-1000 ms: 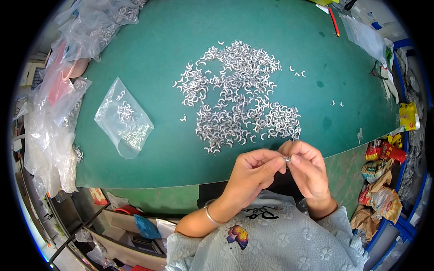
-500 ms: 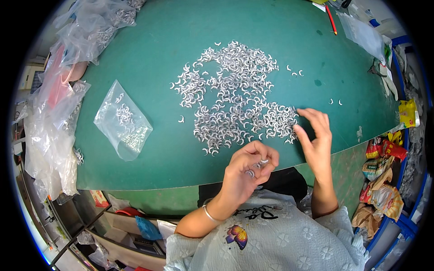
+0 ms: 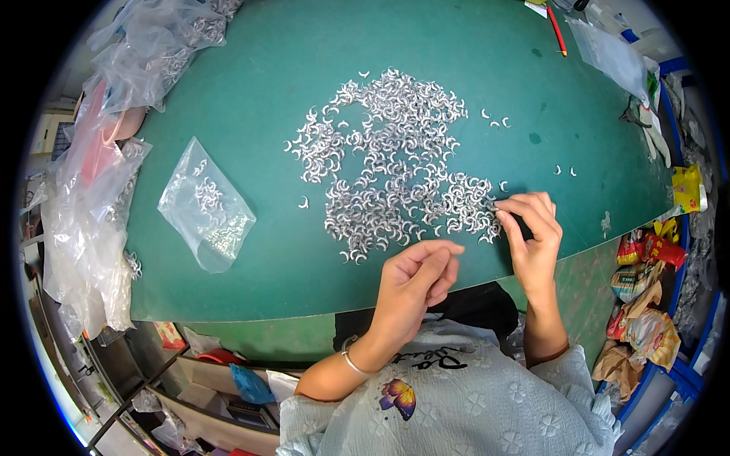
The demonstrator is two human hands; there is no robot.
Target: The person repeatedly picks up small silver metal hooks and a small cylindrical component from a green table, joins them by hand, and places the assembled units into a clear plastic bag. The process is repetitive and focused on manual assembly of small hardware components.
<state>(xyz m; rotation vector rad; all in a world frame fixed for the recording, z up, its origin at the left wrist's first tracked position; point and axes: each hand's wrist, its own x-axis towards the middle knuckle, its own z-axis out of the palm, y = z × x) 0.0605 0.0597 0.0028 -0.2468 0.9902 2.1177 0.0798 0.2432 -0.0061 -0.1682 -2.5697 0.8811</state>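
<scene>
A wide heap of small silvery crescent-shaped metal pieces (image 3: 380, 205) lies spread over the green tabletop. My right hand (image 3: 536, 235) is at the heap's right edge, its thumb and forefinger nearly together around a single crescent piece. Just in front of the heap, my left hand (image 3: 418, 281) is held in the air with curled fingers and the forefinger stretched rightward. Crescent pieces showed in this hand a moment ago; the curled fingers now hide them. To the left, a clear plastic bag (image 3: 207, 216) with some crescent pieces inside lies flat.
Larger clear bags (image 3: 95, 243) of pieces crowd the table's left edge beside a pink container (image 3: 125, 121). A few loose crescents (image 3: 494, 121) lie right of the heap. A red pencil (image 3: 557, 32) is at the far right. Packets and bags (image 3: 646, 338) fill a blue-framed shelf.
My left hand has turned, so the crescents it showed are hidden and its forefinger points right. The right thumb and forefinger have come closer together at the heap's edge.
</scene>
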